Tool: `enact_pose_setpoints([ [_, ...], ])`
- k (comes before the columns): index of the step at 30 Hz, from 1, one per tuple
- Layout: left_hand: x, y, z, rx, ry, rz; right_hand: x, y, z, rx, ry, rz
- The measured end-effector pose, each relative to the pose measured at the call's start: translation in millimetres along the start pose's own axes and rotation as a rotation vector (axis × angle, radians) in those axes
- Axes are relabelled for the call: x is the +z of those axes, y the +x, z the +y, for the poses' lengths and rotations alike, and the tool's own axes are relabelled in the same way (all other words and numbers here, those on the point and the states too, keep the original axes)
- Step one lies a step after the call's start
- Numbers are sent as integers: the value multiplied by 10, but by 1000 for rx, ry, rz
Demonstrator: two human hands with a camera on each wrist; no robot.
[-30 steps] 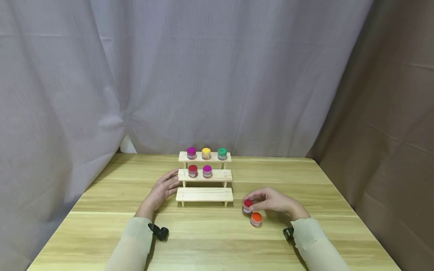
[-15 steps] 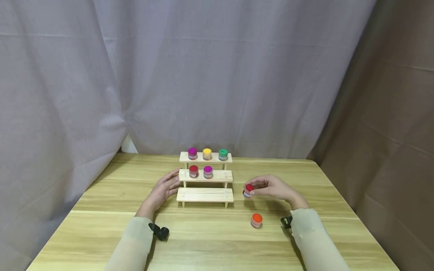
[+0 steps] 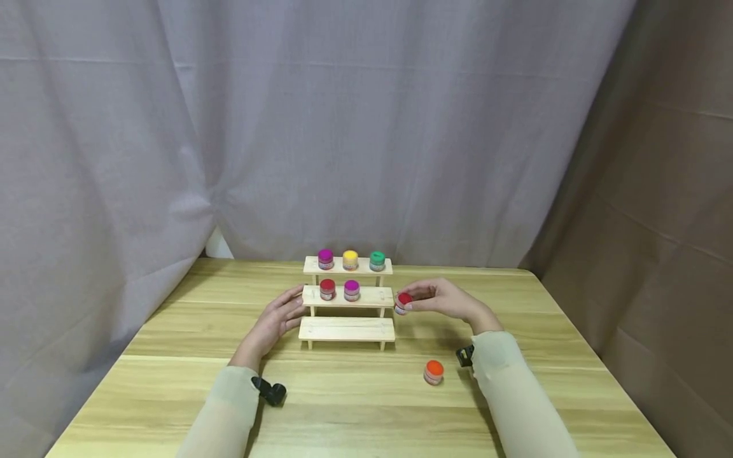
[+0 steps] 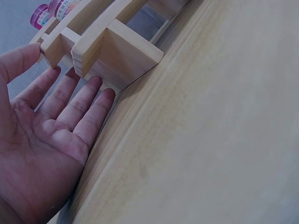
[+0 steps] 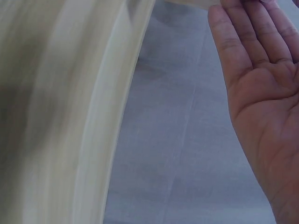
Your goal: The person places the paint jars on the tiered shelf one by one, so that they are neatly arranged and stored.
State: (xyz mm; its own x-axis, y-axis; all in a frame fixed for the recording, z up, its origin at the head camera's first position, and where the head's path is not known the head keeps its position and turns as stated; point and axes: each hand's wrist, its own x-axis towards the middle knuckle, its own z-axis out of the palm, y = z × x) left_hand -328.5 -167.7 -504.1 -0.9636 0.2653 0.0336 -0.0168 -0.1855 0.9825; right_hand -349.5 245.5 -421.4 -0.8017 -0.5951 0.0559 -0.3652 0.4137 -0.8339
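Observation:
A small paint jar with a red lid [image 3: 404, 299] is pinched between the thumb and fingers of my right hand [image 3: 446, 299], raised off the table beside the right end of the middle tier. My left hand [image 3: 279, 319] rests at the left side of the three-tier wooden stand [image 3: 346, 329]; in the left wrist view its straight fingers [image 4: 88, 109] lie along the stand's end. On the middle tier are a red-lidded jar [image 3: 327, 289] and a magenta-lidded jar [image 3: 352, 291]. The top tier carries purple [image 3: 325, 259], yellow [image 3: 350, 260] and green [image 3: 376, 260] jars.
An orange-lidded jar [image 3: 433, 372] stands on the wooden table [image 3: 355, 413], in front of and right of the stand. Grey curtain [image 3: 366, 140] hangs behind the table, and a brown-grey cloth [image 3: 658, 210] hangs at the right.
My right hand has lifted the red-lidded jar from beside the orange one and carried it up and left to the middle tier's right end. The left hand stays in place.

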Motion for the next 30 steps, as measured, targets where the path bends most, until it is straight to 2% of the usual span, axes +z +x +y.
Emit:
enact_pose_setpoints([
  [7, 10, 6, 18, 2, -11, -1, 22, 182, -98, 9, -34, -6],
  [14, 14, 7, 31, 0, -2, 2, 80, 358, -183, -26, -54, -30],
  [24, -2, 2, 3, -12, 1, 19, 129, 478, -200, -28, -83, -28],
  [30, -4, 7, 5, -7, 2, 4, 129, 491, -193, -46, -104, -21],
])
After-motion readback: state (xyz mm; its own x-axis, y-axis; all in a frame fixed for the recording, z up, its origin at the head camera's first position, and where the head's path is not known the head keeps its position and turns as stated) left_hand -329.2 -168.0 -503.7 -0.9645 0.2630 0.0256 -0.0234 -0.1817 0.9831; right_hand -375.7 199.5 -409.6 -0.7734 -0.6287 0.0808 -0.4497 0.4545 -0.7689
